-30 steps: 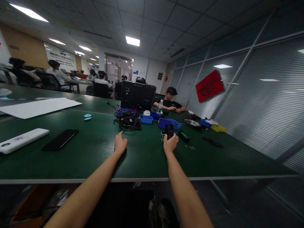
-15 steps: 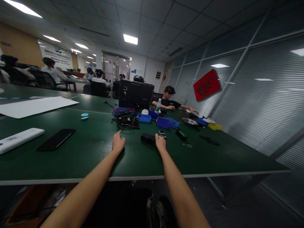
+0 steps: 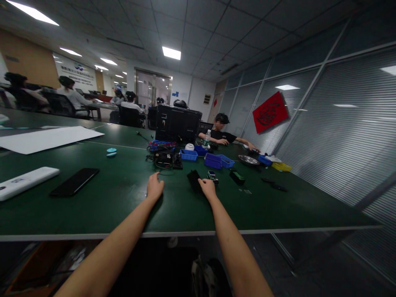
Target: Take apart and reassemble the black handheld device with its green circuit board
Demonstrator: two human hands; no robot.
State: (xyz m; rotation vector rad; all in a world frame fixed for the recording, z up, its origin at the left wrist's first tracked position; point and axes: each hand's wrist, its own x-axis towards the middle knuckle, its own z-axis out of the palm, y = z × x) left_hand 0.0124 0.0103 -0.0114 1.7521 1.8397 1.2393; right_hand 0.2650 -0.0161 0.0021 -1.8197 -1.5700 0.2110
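My right hand [image 3: 208, 188] grips a black object [image 3: 194, 180] by its right side, thumb and fingers pressed together; the object is tilted over the green table [image 3: 123, 214]. Just beyond that hand lies a small device [image 3: 212, 176] with a screen and a green board. My left hand [image 3: 154, 186] rests on the table to the left, its fingers curled down and largely hidden, so what is under them cannot be made out. Black electronics with cables [image 3: 163, 159] lie beyond my left hand.
Blue trays [image 3: 188, 155], a white ball [image 3: 189, 147] and a monitor [image 3: 178, 123] stand farther back. A black box with green inside [image 3: 237, 176] is at right. A phone [image 3: 74, 182] and white device [image 3: 27, 182] lie left. A person [image 3: 221, 132] sits across.
The black object in my right hand has turned from lying crosswise to a steeper slant. My right hand has shifted slightly left, uncovering more of the small device.
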